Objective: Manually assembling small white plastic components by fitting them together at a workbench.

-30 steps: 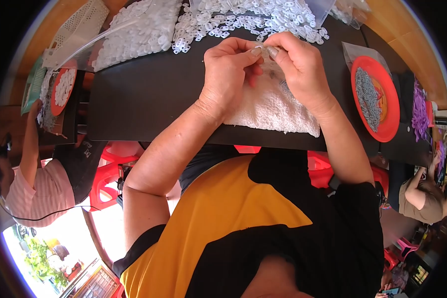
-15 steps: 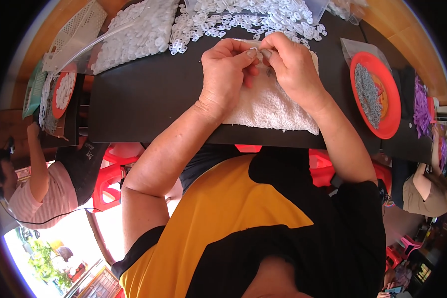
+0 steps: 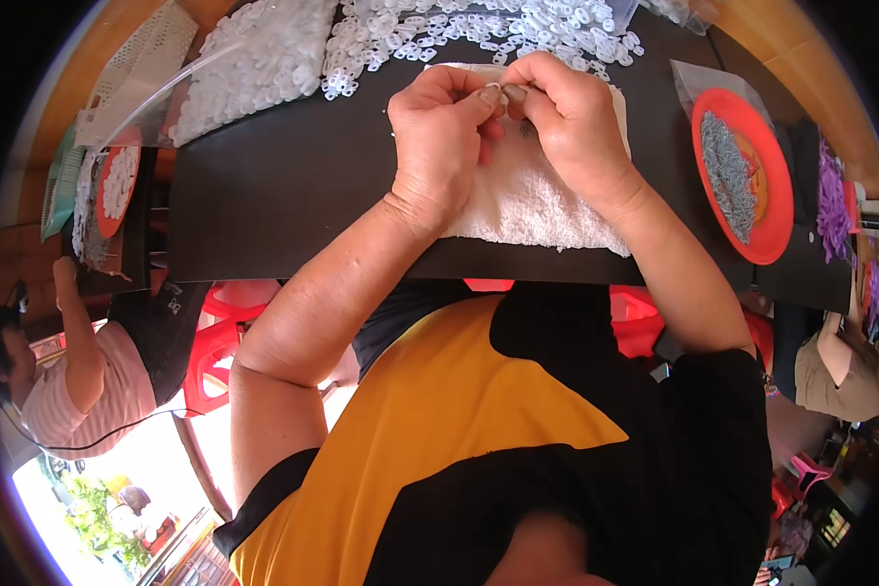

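Observation:
Over a white towel [image 3: 537, 210] my two hands meet, fingertips close together. My left hand [image 3: 432, 132] is closed, pinching a small white plastic piece [image 3: 494, 87] between thumb and index finger. Against that piece my right hand [image 3: 578, 119] is also closed, thumb and index finger pressed together; what is between them is too small to make out. A few tiny dark grey pieces [image 3: 527, 128] lie on the towel under the right fingers. Just beyond my hands spreads a pile of small white plastic pieces with holes [image 3: 449, 34].
A clear bag of white pieces [image 3: 254, 73] lies at the far left of the dark table [image 3: 273, 205]. To the right is a red plate [image 3: 774, 220] with many small grey metal pieces [image 3: 728, 171]. Other people sit at the left [image 3: 93, 391] and right [image 3: 835, 376].
The whole view has shifted slightly. My fingertips have drawn closer together around the white piece, the right thumb and finger now against it.

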